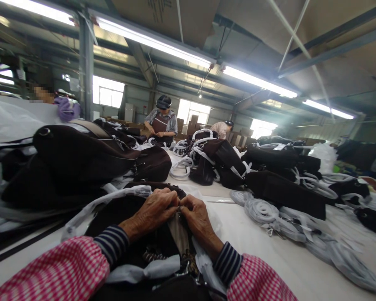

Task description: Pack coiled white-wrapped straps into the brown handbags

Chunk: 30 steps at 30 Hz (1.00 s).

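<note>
A dark brown bag [119,215] with paper-wrapped handles lies right in front of me on the white table [263,246]. My left hand [153,211] and my right hand [196,217] meet at the bag's top middle. Both have their fingers curled and pinched together on a small part of the bag there, perhaps a zipper pull; I cannot make it out. A grey strap [180,238] runs down from under the hands. My sleeves are pink-checked with striped cuffs.
Piles of dark bags [81,159] stand at the left, more bags [219,161] in the middle and at the right [285,188]. Wrapped white handles [269,213] lie on the table. Two people [161,121] work at the far end; another is at the far left.
</note>
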Each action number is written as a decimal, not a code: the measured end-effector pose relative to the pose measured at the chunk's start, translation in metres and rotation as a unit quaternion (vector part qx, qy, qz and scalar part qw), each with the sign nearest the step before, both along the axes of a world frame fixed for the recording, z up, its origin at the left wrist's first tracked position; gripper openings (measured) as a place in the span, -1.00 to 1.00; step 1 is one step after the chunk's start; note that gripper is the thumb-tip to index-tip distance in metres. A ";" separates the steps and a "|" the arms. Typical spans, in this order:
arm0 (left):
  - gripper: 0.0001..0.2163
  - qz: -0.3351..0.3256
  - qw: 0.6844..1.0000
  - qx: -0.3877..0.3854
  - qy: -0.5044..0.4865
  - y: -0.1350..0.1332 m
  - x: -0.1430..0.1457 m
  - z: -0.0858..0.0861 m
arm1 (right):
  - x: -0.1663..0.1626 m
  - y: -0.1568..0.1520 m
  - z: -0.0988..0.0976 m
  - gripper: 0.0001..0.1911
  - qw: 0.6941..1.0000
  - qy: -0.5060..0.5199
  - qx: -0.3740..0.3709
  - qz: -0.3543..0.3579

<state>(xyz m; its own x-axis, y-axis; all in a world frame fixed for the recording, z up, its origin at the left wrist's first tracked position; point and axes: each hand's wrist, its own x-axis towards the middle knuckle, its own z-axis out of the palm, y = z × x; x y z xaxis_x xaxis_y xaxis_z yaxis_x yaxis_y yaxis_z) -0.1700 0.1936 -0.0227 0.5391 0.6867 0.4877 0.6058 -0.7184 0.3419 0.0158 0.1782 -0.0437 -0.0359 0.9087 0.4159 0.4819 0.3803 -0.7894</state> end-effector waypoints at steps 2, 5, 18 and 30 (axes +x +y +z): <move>-0.95 0.008 1.000 -0.002 0.007 0.000 0.000 0.000 | 0.000 0.000 0.001 -0.90 1.000 0.010 -0.003 0.001; -0.95 0.022 1.000 -0.002 0.012 -0.002 0.002 0.003 | 0.000 -0.002 0.004 -0.91 1.000 0.001 0.005 -0.025; -0.94 0.027 0.999 -0.012 0.027 0.000 0.000 0.000 | 0.008 0.004 0.005 -0.82 0.998 0.012 -0.060 0.018; -0.93 0.021 0.999 -0.017 0.032 -0.003 0.002 0.005 | 0.021 -0.019 0.030 -0.84 0.982 -0.184 -0.037 0.029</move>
